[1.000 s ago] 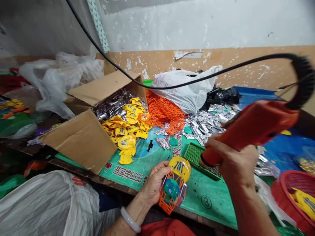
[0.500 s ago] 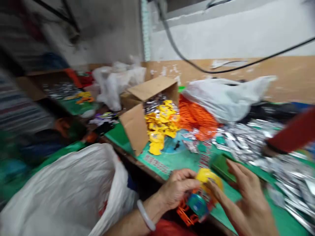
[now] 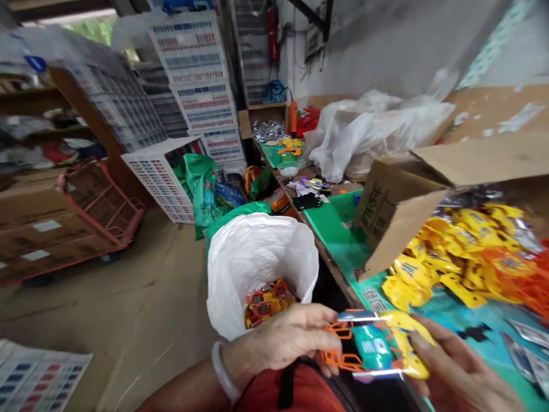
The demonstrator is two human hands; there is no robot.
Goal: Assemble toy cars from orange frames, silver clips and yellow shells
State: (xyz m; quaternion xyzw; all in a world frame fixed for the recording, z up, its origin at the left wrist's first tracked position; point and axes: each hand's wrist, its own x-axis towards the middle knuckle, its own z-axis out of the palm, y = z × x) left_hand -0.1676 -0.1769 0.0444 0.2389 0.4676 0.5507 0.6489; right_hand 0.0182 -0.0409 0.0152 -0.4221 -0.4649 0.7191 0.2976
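Observation:
A toy car body (image 3: 374, 347) with an orange frame, a teal middle and a yellow front is held between both hands, low in the view. My left hand (image 3: 287, 337), with a pale bracelet at the wrist, grips its orange end. Around the yellow end are the fingers of my right hand (image 3: 458, 366). Just beyond my left hand stands an open white sack (image 3: 223, 274) with red and yellow toy parts (image 3: 270, 300) inside. Yellow parts (image 3: 461, 240) spill from a cardboard box (image 3: 398, 212) on the green-covered table (image 3: 330, 223).
Orange parts (image 3: 523, 272) and silvery strips (image 3: 525, 357) lie at the right. White crates (image 3: 199, 80) are stacked at the back left. A red trolley (image 3: 107, 212) carries cardboard boxes (image 3: 38, 223) at the left. Clear plastic bags (image 3: 369, 131) rest against the wall.
The view has swung left, bringing the sack's inside, crates and trolley into sight. My right hand has closed on the toy's yellow end, and the toy now lies level between both hands.

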